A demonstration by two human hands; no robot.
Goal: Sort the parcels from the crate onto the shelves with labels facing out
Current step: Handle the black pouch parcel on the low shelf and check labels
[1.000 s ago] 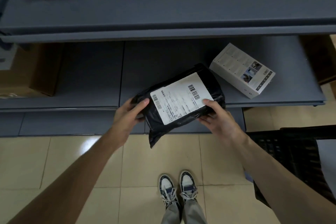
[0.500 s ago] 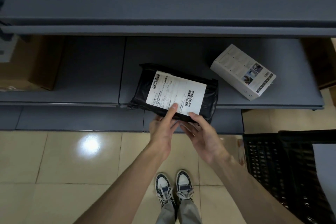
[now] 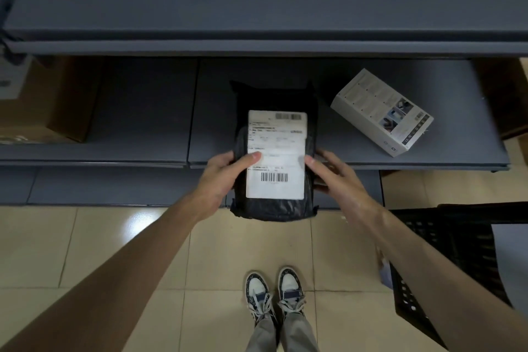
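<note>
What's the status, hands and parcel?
Both hands, left and right, grip the black parcel by its sides. Label up, parcel half over the shelf edge. White box lies clear, right.

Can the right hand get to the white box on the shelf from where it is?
Probably yes. The white box lies on the same shelf, just right of the black parcel, with bare shelf between. But the right hand is holding that parcel.

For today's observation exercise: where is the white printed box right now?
In the head view, the white printed box lies flat and askew on the middle shelf, to the right of the black parcel and apart from it.
</note>
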